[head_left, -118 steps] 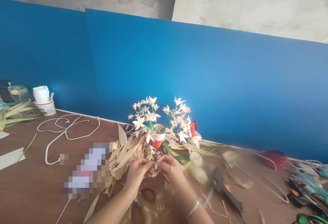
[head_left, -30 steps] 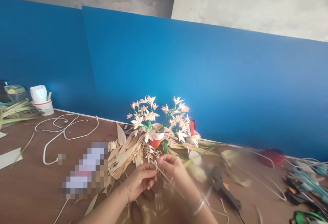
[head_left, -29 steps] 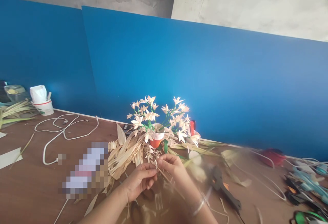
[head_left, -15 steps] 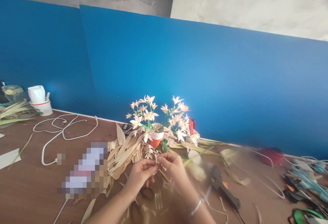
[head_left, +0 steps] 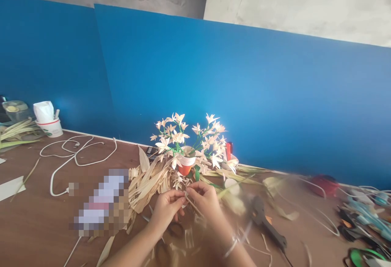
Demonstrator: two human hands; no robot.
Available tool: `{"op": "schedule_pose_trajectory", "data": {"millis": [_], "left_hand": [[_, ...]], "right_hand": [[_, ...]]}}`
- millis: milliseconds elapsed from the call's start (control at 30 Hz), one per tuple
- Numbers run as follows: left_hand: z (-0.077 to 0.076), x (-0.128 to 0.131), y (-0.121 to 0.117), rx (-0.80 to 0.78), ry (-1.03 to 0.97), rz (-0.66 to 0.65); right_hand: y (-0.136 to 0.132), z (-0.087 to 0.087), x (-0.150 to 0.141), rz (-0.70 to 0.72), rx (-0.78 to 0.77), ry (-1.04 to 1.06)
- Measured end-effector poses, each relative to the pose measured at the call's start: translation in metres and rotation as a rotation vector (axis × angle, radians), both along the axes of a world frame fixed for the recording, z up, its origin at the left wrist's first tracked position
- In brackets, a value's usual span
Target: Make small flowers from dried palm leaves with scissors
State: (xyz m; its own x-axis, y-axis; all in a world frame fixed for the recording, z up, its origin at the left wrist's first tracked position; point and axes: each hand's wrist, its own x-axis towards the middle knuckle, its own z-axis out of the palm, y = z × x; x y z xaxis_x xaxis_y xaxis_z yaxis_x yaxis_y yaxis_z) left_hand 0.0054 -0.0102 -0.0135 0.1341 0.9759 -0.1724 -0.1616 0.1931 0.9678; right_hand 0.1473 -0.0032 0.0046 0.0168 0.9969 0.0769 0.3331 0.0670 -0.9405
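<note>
My left hand (head_left: pixel 167 212) is closed, thumb and forefinger pinching a small pale strip of husk (head_left: pixel 185 194). Facing it, my right hand (head_left: pixel 205 201) pinches the same strip from the other side; its wrist wears a bracelet. A thin pale stick (head_left: pixel 193 207) slants down by the right fingers; whether it joins the strip I cannot tell. Just beyond my fingertips stands a red-and-white paper cup (head_left: pixel 186 166) with pale husk flowers (head_left: pixel 177 137) on green stems around it. Scissors (head_left: pixel 174 229) lie below my hands, partly covered by the left one.
Dried corn husks (head_left: pixel 154 183) are heaped left of the cup. A black glue gun (head_left: pixel 267 222) lies to the right, with tools (head_left: pixel 363 214) further over. On the left are a white cable (head_left: pixel 76 157), a blurred-out object (head_left: pixel 100 202) and a white tub (head_left: pixel 50 128). A blue panel (head_left: pixel 214 88) stands behind.
Both hands stay close together, pinching. The left fingers have turned and re-gripped around the small strip, and the right hand has shifted slightly. The view has drifted a little.
</note>
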Motion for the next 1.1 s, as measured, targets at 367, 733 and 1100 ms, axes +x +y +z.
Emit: {"op": "schedule_pose_trajectory", "data": {"millis": [367,733,1100], "left_hand": [[0.005,0.000,-0.003,-0.025,0.012,-0.027],[0.004,0.001,-0.005,-0.025,-0.005,-0.022],[0.001,-0.005,0.002,-0.105,-0.102,0.101]], "right_hand": [[0.002,-0.004,0.002,0.007,-0.008,0.010],[0.003,-0.007,0.002,-0.004,0.004,0.021],[-0.003,0.013,0.013,0.030,-0.026,-0.577]]}}
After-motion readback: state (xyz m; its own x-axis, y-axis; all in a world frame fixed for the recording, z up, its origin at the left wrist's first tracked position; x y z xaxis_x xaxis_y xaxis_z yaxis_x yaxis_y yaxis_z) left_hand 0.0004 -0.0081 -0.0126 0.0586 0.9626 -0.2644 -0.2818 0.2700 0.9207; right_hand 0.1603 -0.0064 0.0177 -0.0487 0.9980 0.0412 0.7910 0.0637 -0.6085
